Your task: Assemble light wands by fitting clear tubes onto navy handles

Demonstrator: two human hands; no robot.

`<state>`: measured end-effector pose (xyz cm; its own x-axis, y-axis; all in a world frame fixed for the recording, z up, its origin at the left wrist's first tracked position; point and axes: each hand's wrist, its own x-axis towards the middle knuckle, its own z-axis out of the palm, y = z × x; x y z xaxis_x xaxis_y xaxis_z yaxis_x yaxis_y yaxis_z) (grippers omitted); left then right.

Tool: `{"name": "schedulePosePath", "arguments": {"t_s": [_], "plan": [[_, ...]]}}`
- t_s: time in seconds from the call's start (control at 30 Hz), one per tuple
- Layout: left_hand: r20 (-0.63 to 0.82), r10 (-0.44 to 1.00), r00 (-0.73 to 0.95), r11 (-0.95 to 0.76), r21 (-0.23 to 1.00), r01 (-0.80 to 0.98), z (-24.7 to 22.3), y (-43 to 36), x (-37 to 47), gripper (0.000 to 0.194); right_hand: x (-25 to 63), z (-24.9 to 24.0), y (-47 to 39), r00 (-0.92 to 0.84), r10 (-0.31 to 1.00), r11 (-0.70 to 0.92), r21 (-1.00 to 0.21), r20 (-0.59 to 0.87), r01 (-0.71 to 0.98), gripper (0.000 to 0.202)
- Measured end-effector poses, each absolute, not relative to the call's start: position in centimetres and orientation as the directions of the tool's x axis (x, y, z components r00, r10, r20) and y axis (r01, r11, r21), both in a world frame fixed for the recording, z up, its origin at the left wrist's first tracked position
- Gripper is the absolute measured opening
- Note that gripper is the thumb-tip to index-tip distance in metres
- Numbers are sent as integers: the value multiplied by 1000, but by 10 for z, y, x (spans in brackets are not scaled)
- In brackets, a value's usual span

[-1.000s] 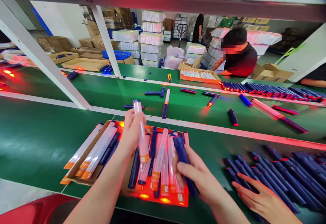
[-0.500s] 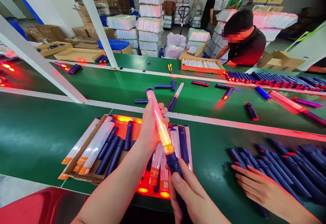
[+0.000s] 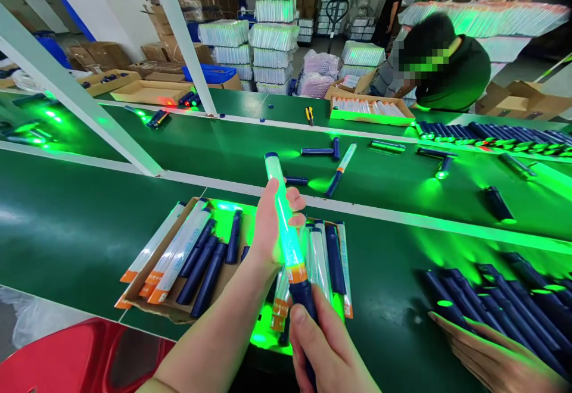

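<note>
A light stick with a clear tube, an orange band and a dark blue handle glows green between my hands, tilted with its capped end away from me. Around the tube wraps my left hand, thumb along one side and fingertips showing on the other. My right hand grips the dark handle, thumb on top. Beneath them is an open cardboard box with clear tubes and dark blue handles inside, partly hidden by my left arm.
At the right, another person's hand touches a pile of dark handles. Loose sticks, one light stick among them, lie on the green belt. A white post rises at left. A red stool stands below the bench.
The stick's glow has turned from red-orange to green, as have most lights around. My hands keep their grip. The view has shifted slightly, and the other person's hand has moved down and right.
</note>
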<state>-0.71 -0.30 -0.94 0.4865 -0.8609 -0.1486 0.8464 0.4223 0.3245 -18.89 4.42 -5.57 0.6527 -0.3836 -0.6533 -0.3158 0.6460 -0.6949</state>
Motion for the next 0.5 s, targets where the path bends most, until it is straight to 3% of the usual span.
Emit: {"name": "schedulePosePath", "arguments": {"t_s": [0.17,0.27,0.3,0.37,0.43,0.5], "plan": [[-213,-736,642,496,477,726,-11,2,-3,17,-184,-46,30,686,-348,490,-748,-639,-448,91],[-280,-526,803,432,725,536,-28,12,16,28,-141,-37,-21,777,-361,139,-854,-516,-502,56],[-257,-437,862,367,824,432,-36,20,25,35,-116,-35,-43,810,-402,-61,-871,-426,-488,44],[-103,-282,954,169,973,155,-55,43,42,54,-56,-32,-89,795,-504,-230,-834,-339,-501,34],[120,-340,933,-20,991,-135,-77,72,58,54,4,-33,-128,761,-569,-332,-760,-312,-560,33],[189,-436,880,-256,912,-322,-99,103,71,49,49,-36,-158,742,-602,-425,-669,-295,-610,36]]}}
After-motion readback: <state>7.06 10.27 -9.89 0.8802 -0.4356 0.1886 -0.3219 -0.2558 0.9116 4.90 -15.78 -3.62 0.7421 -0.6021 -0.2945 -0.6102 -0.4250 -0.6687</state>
